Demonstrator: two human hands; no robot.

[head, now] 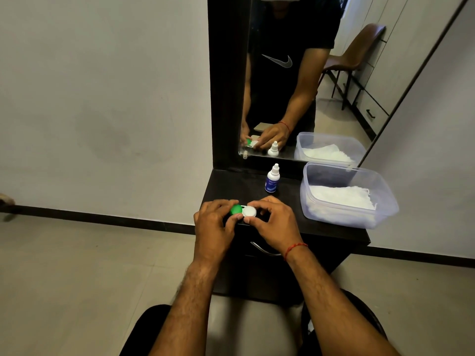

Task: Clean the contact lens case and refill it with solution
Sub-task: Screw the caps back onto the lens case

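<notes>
Holding lens case [243, 211] at cabinet [231, 186] edge.
Left hand [213, 226] pinches green cap [236, 209], right hand [276, 222] white cap [249, 211]; slipping could drop it.

The bottle [272, 179] label is unreadable; fingers [223, 204] hide the lens case [248, 211] base

A clear rectangular plastic tub [385, 187] stood on the right of the low black cabinet top [290, 201], a crumpled white cloth [341, 199] lying inside it. Behind, a tall black-framed mirror [323, 111] reflected a brown chair [359, 51]. A curved metal drawer handle [259, 249] sat on the cabinet's front
</notes>
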